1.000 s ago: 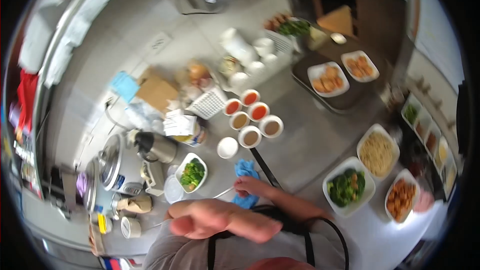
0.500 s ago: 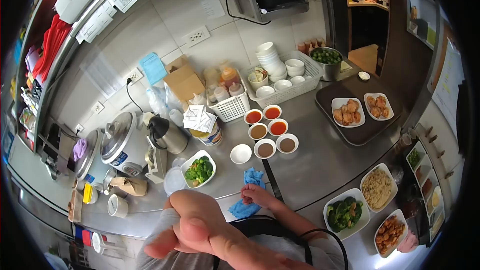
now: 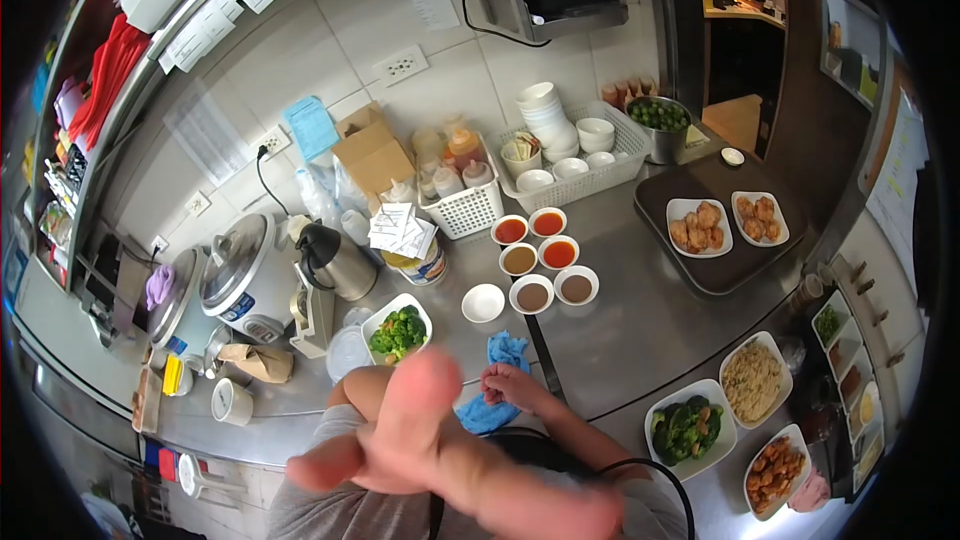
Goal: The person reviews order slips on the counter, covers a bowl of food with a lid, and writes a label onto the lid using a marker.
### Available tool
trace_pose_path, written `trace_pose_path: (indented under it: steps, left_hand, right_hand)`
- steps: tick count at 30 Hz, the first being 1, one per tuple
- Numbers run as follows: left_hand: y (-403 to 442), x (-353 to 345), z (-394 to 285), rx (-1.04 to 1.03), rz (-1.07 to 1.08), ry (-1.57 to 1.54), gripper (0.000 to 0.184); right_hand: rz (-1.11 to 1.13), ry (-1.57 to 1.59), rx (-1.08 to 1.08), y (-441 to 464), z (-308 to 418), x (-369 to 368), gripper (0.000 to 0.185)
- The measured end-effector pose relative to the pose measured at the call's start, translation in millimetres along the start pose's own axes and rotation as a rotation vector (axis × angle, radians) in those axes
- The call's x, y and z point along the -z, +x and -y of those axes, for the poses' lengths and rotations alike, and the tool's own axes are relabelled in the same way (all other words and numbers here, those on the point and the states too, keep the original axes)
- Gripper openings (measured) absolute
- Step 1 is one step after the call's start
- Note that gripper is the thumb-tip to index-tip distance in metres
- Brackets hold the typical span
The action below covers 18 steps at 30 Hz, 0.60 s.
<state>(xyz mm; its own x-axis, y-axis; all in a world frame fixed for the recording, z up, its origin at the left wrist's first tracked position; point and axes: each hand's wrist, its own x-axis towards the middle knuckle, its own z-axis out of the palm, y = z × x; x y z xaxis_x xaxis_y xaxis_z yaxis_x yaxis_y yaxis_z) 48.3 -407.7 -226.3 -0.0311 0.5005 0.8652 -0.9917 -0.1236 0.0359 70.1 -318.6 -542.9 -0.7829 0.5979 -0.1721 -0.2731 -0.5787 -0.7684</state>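
Observation:
Raised close to the camera, my left hand (image 3: 425,450) looks large and slightly blurred. Its fingers are spread apart, with nothing seen in them. My right hand (image 3: 508,385) is low at the counter's front edge with its fingers curled in. It lies over a crumpled blue cloth (image 3: 508,349), which shows above and below it. Whether the curled fingers grip the cloth or something small is hidden. Just beyond my left hand stands a white dish of broccoli (image 3: 398,330), its near edge partly covered. An empty white bowl (image 3: 483,303) sits beyond the cloth.
Several small bowls of sauce (image 3: 532,293) stand mid-counter, with a white basket of bottles (image 3: 462,212) behind. A brown tray (image 3: 655,240) bears two dishes of chicken. At right are dishes of broccoli (image 3: 690,430) and rice (image 3: 757,380). A steel thermos (image 3: 345,265) and rice cookers (image 3: 245,275) stand left.
My left hand has turned and its fingers have spread wider, one now pointing up toward the broccoli dish. My right hand stays by the blue cloth. The view has shifted slightly.

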Motion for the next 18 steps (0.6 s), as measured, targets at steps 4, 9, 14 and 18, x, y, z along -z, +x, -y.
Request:
trace_pose_path:
  steps: [4,9,14,18]
  left_hand:
    - [26,23,21,0.567,0.054,0.223,0.074]
    - [-18,109,6,0.953,0.296,1.075,0.049]
    - [-108,181,-41,1.338,0.064,1.616,0.037]
    - [-182,200,-71,1.214,0.105,1.785,0.029]
  right_hand:
    - [0.033,-0.049,0.029,7,-10,5,0.015]
    - [0.018,-0.067,0.105,-11,13,-11,0.018]
    - [0.004,-0.120,0.056,-5,5,-3,0.019]
    - [-0.106,-0.892,0.662,0,-8,5,0.020]
